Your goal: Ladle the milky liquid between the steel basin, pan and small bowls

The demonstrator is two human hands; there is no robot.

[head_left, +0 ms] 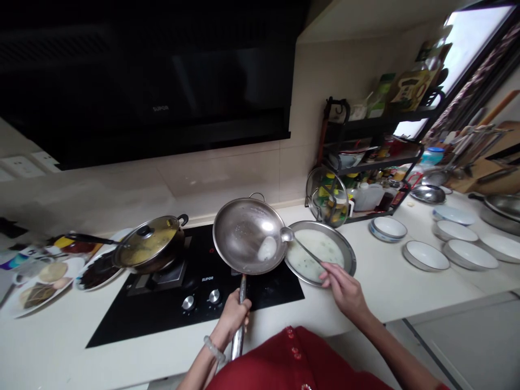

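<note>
My left hand [236, 312] is wrapped round the handle of a steel wok [239, 230], which is tilted over the right part of the black stove. A small pool of white liquid [267, 248] lies low on the wok's right side. Between finger and thumb, my right hand [343, 286] grips a metal ladle [287, 234]; its bowl is at the wok's right rim. Beneath the ladle's handle stands a wide metal basin [352, 260] of whitish soup with green bits [314, 254].
A lidded pan [150, 244] sits on the left burner, beside plates of food [99, 270]. White bowls [426, 255] stand on the right counter [390, 287]. Behind the basin are a glass lid [327, 196] and a spice rack [377, 162]. The range hood [162, 81] hangs above.
</note>
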